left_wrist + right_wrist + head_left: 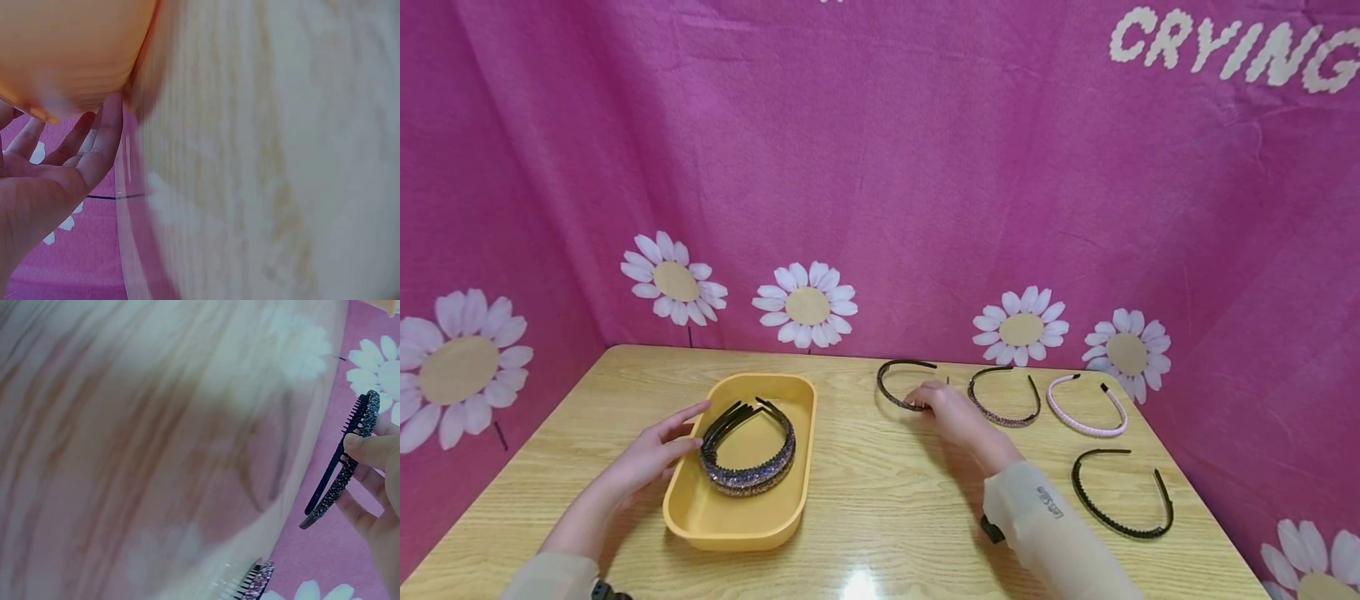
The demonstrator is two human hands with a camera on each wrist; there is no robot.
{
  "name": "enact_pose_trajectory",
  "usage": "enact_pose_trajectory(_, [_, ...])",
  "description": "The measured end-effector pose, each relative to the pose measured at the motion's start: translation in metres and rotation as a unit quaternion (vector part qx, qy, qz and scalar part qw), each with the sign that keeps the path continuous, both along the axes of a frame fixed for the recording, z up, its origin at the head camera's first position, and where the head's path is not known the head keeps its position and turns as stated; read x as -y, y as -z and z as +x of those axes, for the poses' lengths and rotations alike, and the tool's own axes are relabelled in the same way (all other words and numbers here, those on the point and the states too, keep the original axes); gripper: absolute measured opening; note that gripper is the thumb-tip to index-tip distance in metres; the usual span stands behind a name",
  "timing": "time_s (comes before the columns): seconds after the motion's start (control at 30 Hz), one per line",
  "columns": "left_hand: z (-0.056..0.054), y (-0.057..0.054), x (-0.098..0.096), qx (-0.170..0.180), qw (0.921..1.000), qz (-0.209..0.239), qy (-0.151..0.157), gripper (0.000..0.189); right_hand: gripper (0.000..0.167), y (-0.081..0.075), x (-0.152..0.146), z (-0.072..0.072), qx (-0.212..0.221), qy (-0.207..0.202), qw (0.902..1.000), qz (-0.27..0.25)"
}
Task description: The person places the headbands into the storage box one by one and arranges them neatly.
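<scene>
- Left hand (pixel 651 454): fingers extended, touching left side of yellow tray (pixel 737 527).
- Right hand (pixel 953 410): thumb and fingers pinch dark glittered headband (pixel 338 485), far side, right of tray.
- Tray contents: several headbands (pixel 748 479), overlapping.
- Table (pixel 880 500), right: pink-glittered headband (pixel 1003 420), pale pink headband (pixel 1086 428) far; black headband (pixel 1105 518) nearer.

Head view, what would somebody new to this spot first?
Most likely the magenta cloth behind the table, with its big white daisies and the word CRYING at top right. Next comes the yellow tray on the left, holding glittery headbands. Then there's the right hand near the middle, pinching a dark sparkly headband, with a pale pink one lying farther right.
</scene>
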State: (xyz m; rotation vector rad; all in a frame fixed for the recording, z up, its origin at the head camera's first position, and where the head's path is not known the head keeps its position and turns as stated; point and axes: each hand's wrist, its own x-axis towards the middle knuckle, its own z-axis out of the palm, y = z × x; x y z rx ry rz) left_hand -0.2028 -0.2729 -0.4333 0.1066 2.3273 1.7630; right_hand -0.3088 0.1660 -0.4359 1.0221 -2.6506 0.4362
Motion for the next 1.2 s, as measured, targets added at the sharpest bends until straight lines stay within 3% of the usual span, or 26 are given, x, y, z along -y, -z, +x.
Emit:
enact_pose_trajectory(0.4, [0.000, -0.001, -0.001, 0.000, 1.0000, 0.001, -0.002, 0.063, 0.036, -0.022, 0.007, 0.003, -0.039, -0.045, 0.9982, 0.005])
enact_pose_trajectory(0.6, [0.000, -0.002, -0.001, -0.004, 1.0000, -0.008, -0.003, 0.062, 0.034, -0.034, 0.013, 0.006, -0.048, -0.041, 0.9980, 0.005])
enact_pose_trajectory(0.87, [0.000, -0.001, -0.001, -0.004, 1.0000, 0.005, -0.002, 0.063, 0.032, -0.052, 0.023, 0.013, -0.078, -0.064, 0.9948, -0.015])
enact_pose_trajectory(1.2, [0.001, -0.002, -0.001, -0.009, 0.9999, -0.013, -0.006, 0.062, 0.035, -0.068, 0.034, 0.024, -0.104, -0.083, 0.9909, -0.023])
